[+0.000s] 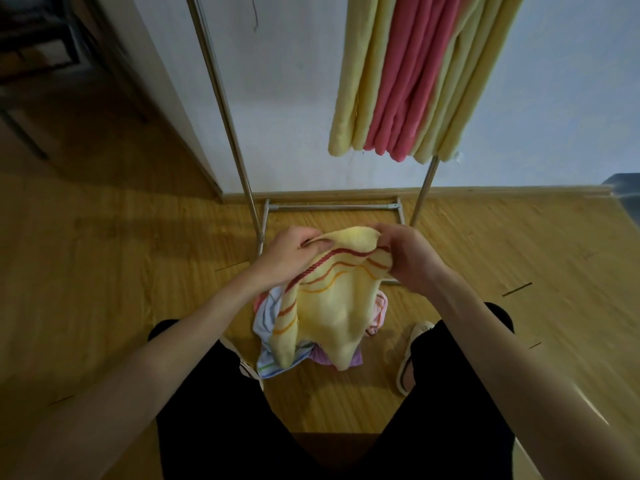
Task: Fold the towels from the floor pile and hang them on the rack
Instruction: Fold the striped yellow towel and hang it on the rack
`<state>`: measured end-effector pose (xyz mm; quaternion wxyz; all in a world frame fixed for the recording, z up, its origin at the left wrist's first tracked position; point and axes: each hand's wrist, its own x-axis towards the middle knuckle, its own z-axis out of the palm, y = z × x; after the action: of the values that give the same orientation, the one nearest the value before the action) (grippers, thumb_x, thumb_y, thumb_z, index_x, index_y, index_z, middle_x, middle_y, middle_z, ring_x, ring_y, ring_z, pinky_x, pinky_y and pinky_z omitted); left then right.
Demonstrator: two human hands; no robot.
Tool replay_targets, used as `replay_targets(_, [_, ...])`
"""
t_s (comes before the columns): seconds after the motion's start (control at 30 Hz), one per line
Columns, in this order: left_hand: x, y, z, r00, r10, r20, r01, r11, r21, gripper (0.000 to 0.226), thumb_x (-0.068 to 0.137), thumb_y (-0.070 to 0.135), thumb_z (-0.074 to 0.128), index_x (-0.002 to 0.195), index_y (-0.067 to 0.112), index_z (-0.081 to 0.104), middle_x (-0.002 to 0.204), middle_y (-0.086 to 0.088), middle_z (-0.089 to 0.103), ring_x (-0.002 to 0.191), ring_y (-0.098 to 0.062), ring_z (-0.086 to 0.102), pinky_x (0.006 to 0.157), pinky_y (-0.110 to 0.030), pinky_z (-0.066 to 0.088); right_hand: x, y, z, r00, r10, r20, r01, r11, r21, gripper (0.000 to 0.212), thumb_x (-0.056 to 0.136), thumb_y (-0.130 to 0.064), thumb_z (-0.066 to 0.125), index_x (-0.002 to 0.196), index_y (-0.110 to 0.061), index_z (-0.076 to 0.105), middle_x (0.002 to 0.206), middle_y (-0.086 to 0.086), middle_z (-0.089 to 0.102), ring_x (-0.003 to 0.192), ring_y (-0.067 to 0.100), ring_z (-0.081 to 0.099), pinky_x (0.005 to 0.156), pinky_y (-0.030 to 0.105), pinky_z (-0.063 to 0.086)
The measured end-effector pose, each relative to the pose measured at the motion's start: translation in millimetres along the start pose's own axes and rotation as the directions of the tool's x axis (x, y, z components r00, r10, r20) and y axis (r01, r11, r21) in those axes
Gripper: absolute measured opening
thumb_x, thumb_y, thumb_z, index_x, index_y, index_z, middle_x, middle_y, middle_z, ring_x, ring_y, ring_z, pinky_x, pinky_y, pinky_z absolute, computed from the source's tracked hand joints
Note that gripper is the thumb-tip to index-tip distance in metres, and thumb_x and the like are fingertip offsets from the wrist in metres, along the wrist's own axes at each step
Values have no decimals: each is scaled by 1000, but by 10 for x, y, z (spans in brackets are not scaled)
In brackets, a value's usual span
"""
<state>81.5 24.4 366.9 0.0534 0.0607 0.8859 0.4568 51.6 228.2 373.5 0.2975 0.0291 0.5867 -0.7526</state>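
Observation:
A yellow towel (332, 299) with red and orange stripes hangs between my hands, above the floor pile. My left hand (291, 252) grips its upper left edge, and my right hand (407, 252) grips its upper right edge. Under it lies the pile (268, 327) of white, pink and purple towels on the wooden floor between my feet. The metal rack (235, 133) stands against the wall ahead. Folded yellow and pink towels (408, 74) hang from the rack's right part.
My legs in black trousers and white slippers (412, 355) flank the pile. The rack's base frame (332, 206) lies on the floor just past my hands. A dark furniture piece (41, 46) stands at the far left. A wall corner (207, 174) juts out left of the rack.

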Motion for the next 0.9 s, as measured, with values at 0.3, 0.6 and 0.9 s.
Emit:
replay_targets(0.3, [-224, -183, -163, 979, -109, 171, 89, 989, 118, 42, 88, 41, 60, 76, 1, 66, 68, -17, 62, 58, -24, 57, 57, -36, 46, -4, -49, 214, 990, -112, -88, 111, 994, -9, 23, 66, -4, 36, 52, -17, 48, 61, 4, 36, 57, 15, 32, 54, 30, 24])
replay_targets(0.6, [-425, -215, -309, 974, -186, 129, 186, 982, 13, 19, 95, 15, 54, 113, 20, 52, 89, -16, 70, 81, -31, 70, 70, -47, 57, -37, -5, 104, 965, -175, -194, 169, 984, -47, 9, 78, -14, 47, 73, -9, 52, 66, 7, 44, 64, 19, 45, 59, 31, 38])
replay_targets(0.9, [-612, 55, -415, 998, 9, 69, -13, 998, 56, 29, 98, 8, 42, 84, 25, 60, 70, 2, 62, 49, -21, 61, 46, -36, 50, -29, 11, 88, 878, -345, -331, 300, 937, -180, 16, 92, -9, 47, 79, -13, 57, 66, -1, 45, 62, 12, 44, 56, 27, 39])
